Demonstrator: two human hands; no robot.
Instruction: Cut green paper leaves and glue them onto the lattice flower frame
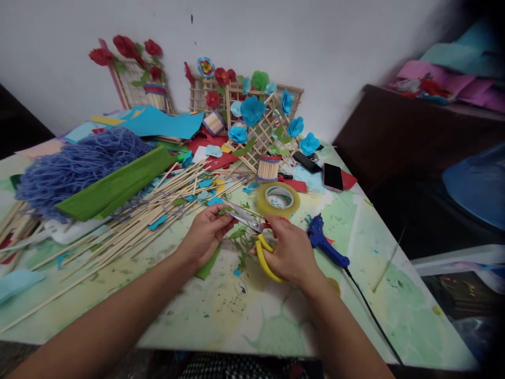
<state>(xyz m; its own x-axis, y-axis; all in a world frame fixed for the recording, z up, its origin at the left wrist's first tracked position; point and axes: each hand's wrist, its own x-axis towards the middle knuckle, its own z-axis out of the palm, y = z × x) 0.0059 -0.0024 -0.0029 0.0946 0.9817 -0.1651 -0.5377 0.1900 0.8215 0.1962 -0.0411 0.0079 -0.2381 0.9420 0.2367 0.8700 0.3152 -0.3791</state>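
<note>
Scissors (256, 227) in right hand (292, 250), green paper (223, 211) in left hand (207, 235)

The scissors (255, 226) have grey metal blades that point away toward the upper left, spread slightly apart from the pivot, and yellow handles with a touch of red, the larger loop turned toward the viewer and partly covered. A small piece of green paper (224, 211) is held right by the blade tips, mostly hidden, and it is hard to tell whether the metal touches it. Thin, curled green scraps (241, 245) lie in a loose heap below the blades, and a broader green strip (207, 267) slants just left of them.
</note>
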